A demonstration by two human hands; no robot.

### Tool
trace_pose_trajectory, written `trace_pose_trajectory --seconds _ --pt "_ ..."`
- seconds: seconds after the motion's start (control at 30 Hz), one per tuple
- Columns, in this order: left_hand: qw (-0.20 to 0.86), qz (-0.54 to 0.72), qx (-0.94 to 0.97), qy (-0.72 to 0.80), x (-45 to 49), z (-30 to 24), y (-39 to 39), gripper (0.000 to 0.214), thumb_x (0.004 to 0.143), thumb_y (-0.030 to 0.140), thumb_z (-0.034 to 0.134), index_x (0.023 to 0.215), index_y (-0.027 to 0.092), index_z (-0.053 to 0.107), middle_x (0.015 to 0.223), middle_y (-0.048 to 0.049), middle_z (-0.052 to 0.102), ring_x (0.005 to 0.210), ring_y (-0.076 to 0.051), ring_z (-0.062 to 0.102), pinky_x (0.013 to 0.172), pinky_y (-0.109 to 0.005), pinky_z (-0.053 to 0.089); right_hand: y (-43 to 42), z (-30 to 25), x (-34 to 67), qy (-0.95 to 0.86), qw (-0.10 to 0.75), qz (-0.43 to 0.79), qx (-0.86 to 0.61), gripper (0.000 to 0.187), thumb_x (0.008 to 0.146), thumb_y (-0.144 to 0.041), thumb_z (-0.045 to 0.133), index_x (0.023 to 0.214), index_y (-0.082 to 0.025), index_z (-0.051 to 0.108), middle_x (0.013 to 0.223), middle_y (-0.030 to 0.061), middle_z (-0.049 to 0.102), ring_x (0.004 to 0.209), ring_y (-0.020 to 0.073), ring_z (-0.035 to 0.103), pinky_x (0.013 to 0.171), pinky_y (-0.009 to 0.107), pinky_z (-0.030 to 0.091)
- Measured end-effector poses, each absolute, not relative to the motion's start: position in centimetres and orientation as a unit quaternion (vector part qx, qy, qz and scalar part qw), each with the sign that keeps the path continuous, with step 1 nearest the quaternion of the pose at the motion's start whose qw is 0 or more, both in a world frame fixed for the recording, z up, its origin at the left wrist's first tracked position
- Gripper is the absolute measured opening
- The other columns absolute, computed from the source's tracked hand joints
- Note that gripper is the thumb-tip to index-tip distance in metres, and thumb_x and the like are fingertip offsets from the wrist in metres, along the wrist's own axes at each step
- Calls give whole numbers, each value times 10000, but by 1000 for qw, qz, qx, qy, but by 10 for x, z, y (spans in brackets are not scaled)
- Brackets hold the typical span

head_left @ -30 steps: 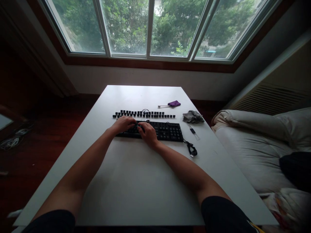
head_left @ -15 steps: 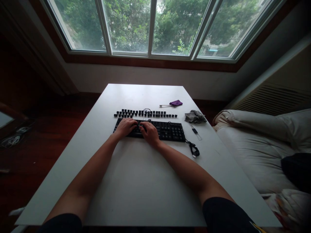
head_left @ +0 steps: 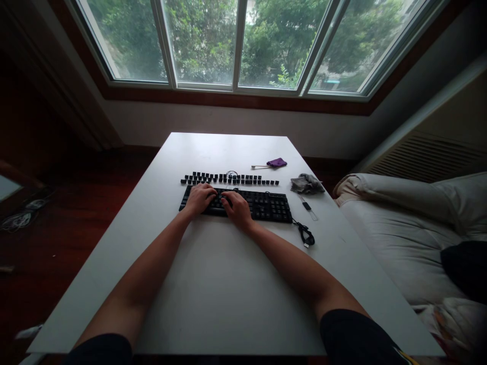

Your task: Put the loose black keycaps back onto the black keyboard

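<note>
A black keyboard [head_left: 266,205] lies lengthwise across the white table, part of its left half covered by my hands. My left hand [head_left: 200,197] rests over the left keys, fingers bent and drawn together toward the keyboard's middle. Close beside it, my right hand [head_left: 238,207] has its thumb and fingers curled in at the same spot. Both hands look closed at the fingertips; whatever small thing is between them is too dark to make out. Behind the keyboard, loose black keycaps [head_left: 243,180] stand in rows. A coiled black USB cable [head_left: 305,234] trails from the keyboard's right end.
A small wire tool with a black handle [head_left: 306,206] lies right of the keyboard, below a crumpled grey cloth [head_left: 306,183]. Farther back are a purple cloth [head_left: 277,162] and a thin white-tipped stick [head_left: 259,167]. A pale sofa [head_left: 395,238] stands along the right.
The view has shifted very slightly. Both hands stay at the same part of the keyboard, with only small finger movement.
</note>
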State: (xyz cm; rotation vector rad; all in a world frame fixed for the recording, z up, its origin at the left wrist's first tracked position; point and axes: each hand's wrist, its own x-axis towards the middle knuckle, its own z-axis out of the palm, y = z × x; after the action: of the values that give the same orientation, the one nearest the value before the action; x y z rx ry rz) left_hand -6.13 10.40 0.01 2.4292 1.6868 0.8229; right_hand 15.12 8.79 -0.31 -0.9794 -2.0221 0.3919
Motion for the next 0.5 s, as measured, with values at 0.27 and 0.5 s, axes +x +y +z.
trace_pose_trajectory --seconds 0.27,0.5 --pt "68 277 771 570 -63 0 107 202 938 320 587 991 265 775 1124 -50 702 1064 -260 606 973 -432 449 88 -7 148 -806 417 150 -394 276 1015 -340 504 1203 -233 675 1173 75 714 1119 237 648 986 362 502" --pt "78 286 764 573 -64 0 108 188 924 308 598 974 255 771 1130 -51 698 1072 -255 613 996 -426 464 86 -3 146 -807 410 152 -396 285 1016 -342 494 1207 -227 672 1178 76 715 1122 240 647 989 364 499"
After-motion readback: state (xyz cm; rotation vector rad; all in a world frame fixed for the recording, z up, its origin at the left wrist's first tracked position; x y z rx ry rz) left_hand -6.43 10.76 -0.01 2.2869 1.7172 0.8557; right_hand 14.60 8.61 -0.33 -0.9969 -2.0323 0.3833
